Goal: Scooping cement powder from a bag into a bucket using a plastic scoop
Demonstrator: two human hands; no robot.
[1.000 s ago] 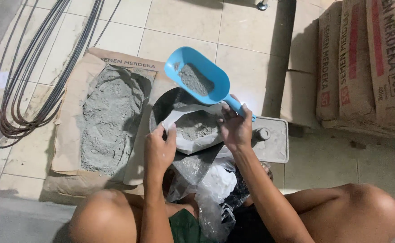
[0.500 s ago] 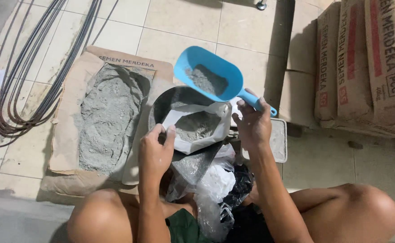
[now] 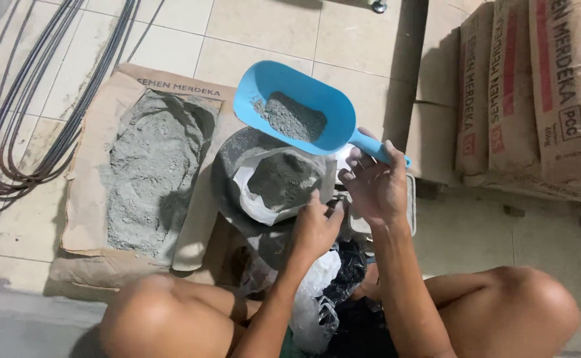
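My right hand (image 3: pixel 374 187) grips the handle of a blue plastic scoop (image 3: pixel 297 106) that carries some grey cement powder. The scoop hovers just above a clear plastic bag (image 3: pixel 274 185) partly filled with the same powder. The bag sits in a dark round pan (image 3: pixel 227 166) on a small scale. My left hand (image 3: pixel 314 229) pinches the near edge of the bag, holding its mouth open. To the left lies a cut-open paper sack (image 3: pixel 148 169) with a bed of grey cement inside.
Stacked full cement sacks (image 3: pixel 535 93) stand at the right on the tiled floor. A coil of dark rods or cable (image 3: pixel 32 126) curves along the left. Black and clear plastic bags (image 3: pixel 330 292) lie between my bare knees.
My left hand has moved from the bag's left side to its near right edge. The scoop has shifted slightly right and stays above the bag. The view has tilted a little.
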